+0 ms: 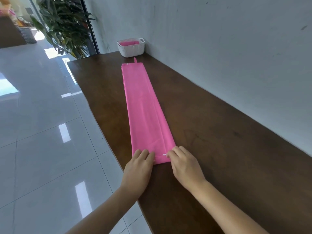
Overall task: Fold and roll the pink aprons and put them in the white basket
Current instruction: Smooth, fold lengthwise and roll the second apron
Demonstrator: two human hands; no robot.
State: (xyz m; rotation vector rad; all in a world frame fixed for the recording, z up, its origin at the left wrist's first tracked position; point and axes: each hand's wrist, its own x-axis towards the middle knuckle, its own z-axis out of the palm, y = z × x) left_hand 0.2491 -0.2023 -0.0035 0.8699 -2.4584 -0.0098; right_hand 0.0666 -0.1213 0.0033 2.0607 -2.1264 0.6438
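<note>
On wooden table (219, 132), pink apron (143, 107) folded into long strip. Left hand (139, 164) and right hand (185, 164) both grip its near end.

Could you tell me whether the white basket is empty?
No, pink fabric shows inside the white basket.

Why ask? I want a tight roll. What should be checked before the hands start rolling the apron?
1. Apron folded into a long flat strip on the table: ok.
2. Left hand and right hand hold the near end: ok.
3. Loop at the far end tucked in: not ok, it sticks out.
4. Near edge square under the fingers: cannot tell.
5. Room in the basket: cannot tell, something pink already lies inside.
</note>
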